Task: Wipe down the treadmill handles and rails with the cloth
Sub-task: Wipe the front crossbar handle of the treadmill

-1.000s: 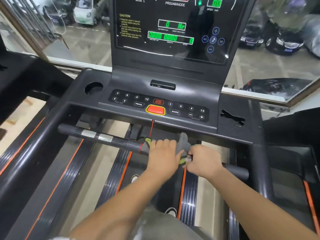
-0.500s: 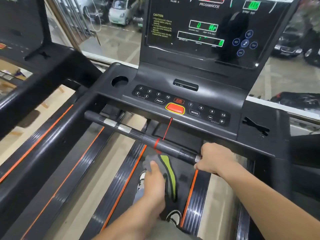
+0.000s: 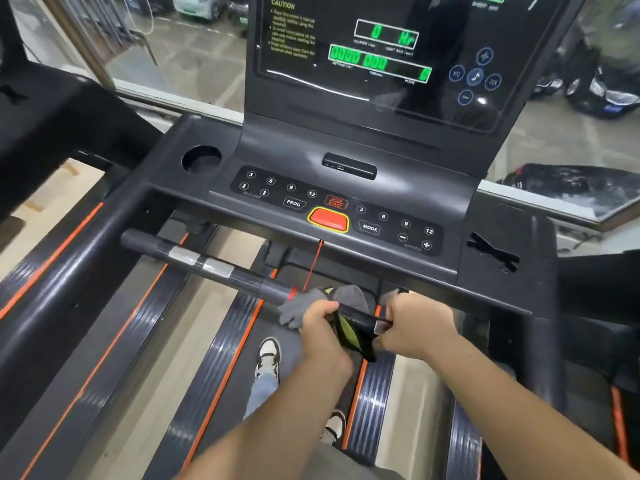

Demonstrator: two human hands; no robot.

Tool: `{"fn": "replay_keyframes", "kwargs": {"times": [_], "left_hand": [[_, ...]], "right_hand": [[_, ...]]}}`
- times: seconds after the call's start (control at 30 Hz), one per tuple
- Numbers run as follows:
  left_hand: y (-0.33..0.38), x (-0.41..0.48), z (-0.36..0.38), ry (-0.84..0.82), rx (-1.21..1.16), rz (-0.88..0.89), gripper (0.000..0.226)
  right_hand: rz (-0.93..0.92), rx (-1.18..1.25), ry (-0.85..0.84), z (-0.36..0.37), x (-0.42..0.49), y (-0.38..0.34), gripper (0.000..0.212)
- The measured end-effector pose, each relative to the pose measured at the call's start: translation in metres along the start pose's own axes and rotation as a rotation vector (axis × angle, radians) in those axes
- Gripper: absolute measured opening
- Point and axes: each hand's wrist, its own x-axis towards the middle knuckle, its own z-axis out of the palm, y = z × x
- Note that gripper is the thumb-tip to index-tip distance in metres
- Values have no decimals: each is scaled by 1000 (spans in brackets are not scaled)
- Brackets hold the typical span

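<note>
A black front handlebar (image 3: 214,268) with silver sensor plates runs across the treadmill below the console. A grey cloth (image 3: 349,296) with a yellow-green stripe is draped over the bar near its middle. My left hand (image 3: 322,327) grips the cloth against the bar from the near side. Just to the right, my right hand (image 3: 415,323) curls round the bar at its right silver plate. A thick black side rail (image 3: 69,282) slopes down on the left; the right upright (image 3: 540,323) stands beside my right forearm.
The console panel (image 3: 329,220) with a red stop button and a red safety cord hangs just above the bar. A cup holder (image 3: 201,158) sits at its left. My shoes (image 3: 268,358) stand on the belt. Another treadmill's frame lies at the far left; a window is behind.
My left hand, which hung below the bar with the cloth half a second ago, has come back up and holds the cloth on the bar. The right hand kept its grip.
</note>
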Motion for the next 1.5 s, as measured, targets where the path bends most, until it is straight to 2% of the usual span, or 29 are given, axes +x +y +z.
{"fn": "replay_keyframes", "kwargs": {"times": [0.07, 0.2, 0.3, 0.4, 0.47, 0.6, 0.7, 0.77, 0.83, 0.87, 0.93, 0.97, 1.0, 1.07, 1.17, 1.2, 1.3, 1.33, 1.37, 1.4, 1.5], "left_hand": [[5, 6, -15, -128, -33, -45, 21], [11, 11, -24, -179, -69, -130, 28], [6, 1, -2, -128, -46, -105, 21], [-2, -8, 8, 17, -16, -95, 31], [-1, -23, -4, 32, 14, -72, 33], [25, -49, -23, 4, 224, -11, 21], [45, -74, -7, -88, 383, 236, 24], [47, -75, -3, -173, 679, 633, 23], [47, -57, -9, -227, 1275, 1140, 23], [44, -44, -13, -227, 1595, 1268, 30], [32, -17, -25, -190, 2153, 1276, 59], [21, -9, -29, -179, 2353, 1214, 73], [11, -7, -31, -177, 2456, 1149, 85], [3, -4, -26, -162, 2462, 1164, 93], [17, 4, 5, -167, 2524, 1139, 77], [23, 9, 20, -188, 2510, 1060, 74], [28, 23, 60, -219, 2477, 662, 77], [25, 27, 64, -201, 2464, 655, 77], [23, 29, 61, -193, 2449, 705, 74], [19, 28, 50, -196, 2430, 842, 69], [11, 14, -22, -292, 2282, 1350, 46]], "right_hand": [[-1, -1, -7, -2, 1, 1, 44], [9, -9, -34, -3, 4, -1, 47], [24, -11, -36, -5, 4, -2, 40], [45, -1, 16, -3, 0, -2, 29], [44, 31, 26, 0, -2, -1, 28], [26, 77, 88, 8, -17, 4, 37], [-8, 160, 141, 18, -26, 13, 43], [-41, 251, 140, 22, -30, 22, 40], [-29, 299, 149, 22, -36, 31, 45], [-4, 274, 146, 22, -41, 35, 46], [54, 201, 131, 23, -48, 43, 38], [73, 181, 127, 23, -51, 45, 33], [85, 172, 131, 24, -52, 46, 28], [97, 170, 152, 25, -53, 46, 21], [106, 173, 165, 24, -52, 45, 17], [116, 187, 163, 24, -52, 44, 16], [137, 235, 149, 26, -53, 44, 19], [138, 242, 154, 26, -53, 44, 20], [139, 242, 169, 27, -53, 44, 20], [139, 233, 181, 27, -54, 44, 20], [136, 206, 190, 28, -54, 44, 19]]}}
